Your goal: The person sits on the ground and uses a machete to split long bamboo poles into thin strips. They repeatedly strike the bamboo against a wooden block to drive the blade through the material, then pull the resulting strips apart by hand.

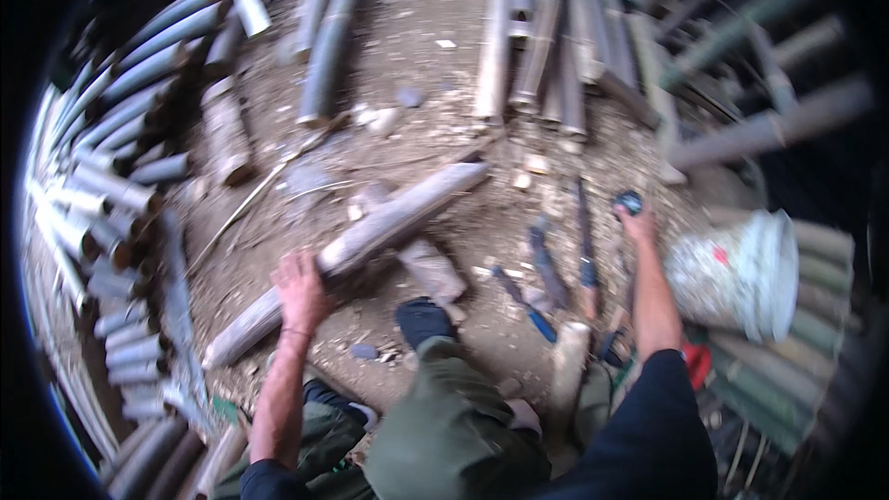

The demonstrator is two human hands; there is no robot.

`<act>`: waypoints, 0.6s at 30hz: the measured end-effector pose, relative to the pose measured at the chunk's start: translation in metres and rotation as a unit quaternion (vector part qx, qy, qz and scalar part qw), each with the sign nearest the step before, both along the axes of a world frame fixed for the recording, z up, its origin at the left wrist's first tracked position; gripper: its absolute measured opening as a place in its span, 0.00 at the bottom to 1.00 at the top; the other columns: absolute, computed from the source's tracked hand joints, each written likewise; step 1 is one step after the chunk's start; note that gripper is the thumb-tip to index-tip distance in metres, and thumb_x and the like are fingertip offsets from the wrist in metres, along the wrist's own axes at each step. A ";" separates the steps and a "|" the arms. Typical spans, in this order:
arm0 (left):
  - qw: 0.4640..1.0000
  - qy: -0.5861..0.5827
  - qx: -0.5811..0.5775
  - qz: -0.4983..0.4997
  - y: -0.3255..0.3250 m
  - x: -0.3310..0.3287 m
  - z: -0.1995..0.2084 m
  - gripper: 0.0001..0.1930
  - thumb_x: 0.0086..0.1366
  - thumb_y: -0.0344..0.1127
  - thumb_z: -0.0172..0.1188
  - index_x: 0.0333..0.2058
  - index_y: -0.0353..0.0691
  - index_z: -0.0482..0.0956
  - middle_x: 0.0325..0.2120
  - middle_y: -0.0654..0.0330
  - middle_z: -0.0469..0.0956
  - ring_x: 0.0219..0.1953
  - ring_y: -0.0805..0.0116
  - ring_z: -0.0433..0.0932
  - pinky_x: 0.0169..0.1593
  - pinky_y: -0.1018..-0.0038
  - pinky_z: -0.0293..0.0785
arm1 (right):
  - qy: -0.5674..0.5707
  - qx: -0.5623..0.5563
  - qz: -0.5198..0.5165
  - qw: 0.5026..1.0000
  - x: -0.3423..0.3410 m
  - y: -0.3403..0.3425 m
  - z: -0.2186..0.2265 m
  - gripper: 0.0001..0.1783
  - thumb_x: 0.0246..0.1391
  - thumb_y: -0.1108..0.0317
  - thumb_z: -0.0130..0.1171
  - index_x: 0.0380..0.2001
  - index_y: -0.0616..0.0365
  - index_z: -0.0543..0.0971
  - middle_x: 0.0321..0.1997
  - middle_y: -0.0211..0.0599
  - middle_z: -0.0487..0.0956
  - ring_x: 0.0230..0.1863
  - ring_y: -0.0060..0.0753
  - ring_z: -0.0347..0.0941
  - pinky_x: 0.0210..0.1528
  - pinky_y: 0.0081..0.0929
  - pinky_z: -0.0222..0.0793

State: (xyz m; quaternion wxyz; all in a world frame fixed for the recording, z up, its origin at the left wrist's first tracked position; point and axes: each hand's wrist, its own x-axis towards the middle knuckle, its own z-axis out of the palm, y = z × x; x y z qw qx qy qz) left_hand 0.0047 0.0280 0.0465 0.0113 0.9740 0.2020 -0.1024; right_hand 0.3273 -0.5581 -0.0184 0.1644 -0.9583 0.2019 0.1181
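Resting on the long log [403, 222], your left hand [301, 285] has its fingers extended and slightly apart over the wood, not clamped around it. The log slants across a short block [433, 272], well left of the white bucket [778, 278]. Just left of that bucket, your right hand [639, 224] is curled around a dark object [628, 200], too blurred to identify. Farther left of the bucket, toward the log, a blue-handled tool [543, 325] lies on the ground; green poles [755, 393] lie on the bucket's near side.
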 end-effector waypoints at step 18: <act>0.426 0.120 -0.880 0.175 -0.201 0.094 0.044 0.35 0.69 0.62 0.47 0.58 0.34 0.68 0.49 0.53 0.76 0.30 0.69 0.80 0.35 0.73 0.81 | 0.156 0.535 0.277 0.783 -0.158 0.146 0.170 0.58 0.40 0.57 0.78 0.70 0.59 0.54 0.67 0.41 0.63 0.61 0.38 0.68 0.56 0.32 0.71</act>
